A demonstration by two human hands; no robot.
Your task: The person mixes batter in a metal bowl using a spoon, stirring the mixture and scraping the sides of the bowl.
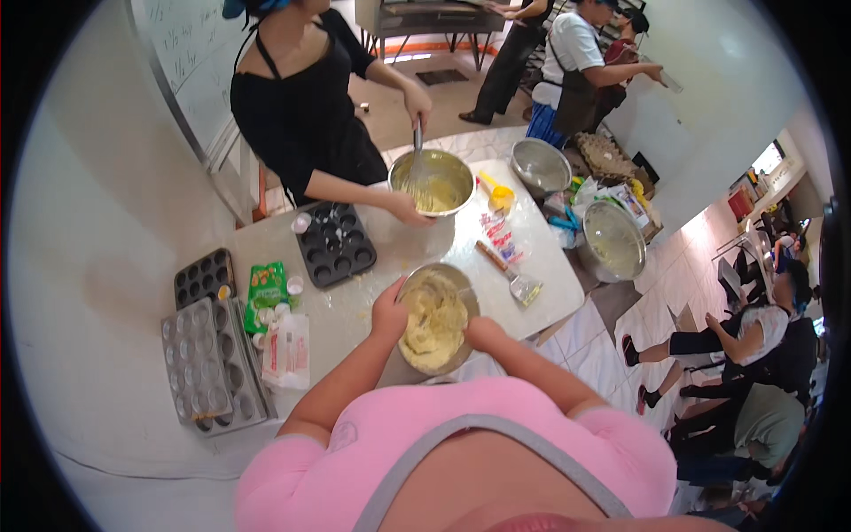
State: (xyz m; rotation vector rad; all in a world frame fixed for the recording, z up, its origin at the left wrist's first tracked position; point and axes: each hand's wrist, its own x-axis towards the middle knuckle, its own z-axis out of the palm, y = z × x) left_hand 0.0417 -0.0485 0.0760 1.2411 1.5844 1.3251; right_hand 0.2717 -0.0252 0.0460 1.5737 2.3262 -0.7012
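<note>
A metal mixing bowl point(473, 299) with thick pale yellow batter point(432, 326) stands at the near edge of the table. My left hand point(389, 310) grips its left rim. At the bowl's right side my right hand point(485, 334) is closed, its fingers curled at the rim; whether it holds the rim or a utensil I cannot tell. Beyond the bowl, to the right, lies a metal spatula with a wooden handle point(493, 257). Beside it are a printed plastic bag point(502, 234) and a yellow measuring scoop point(502, 197).
Across the table a co-worker holds a whisk point(418, 143) in another batter bowl point(469, 189). Muffin tins point(336, 246) and stacked baking trays point(199, 362) are at the left, near a green packet point(266, 286). Large metal bowls point(613, 241) stand off the table's right edge. Several people stand farther off.
</note>
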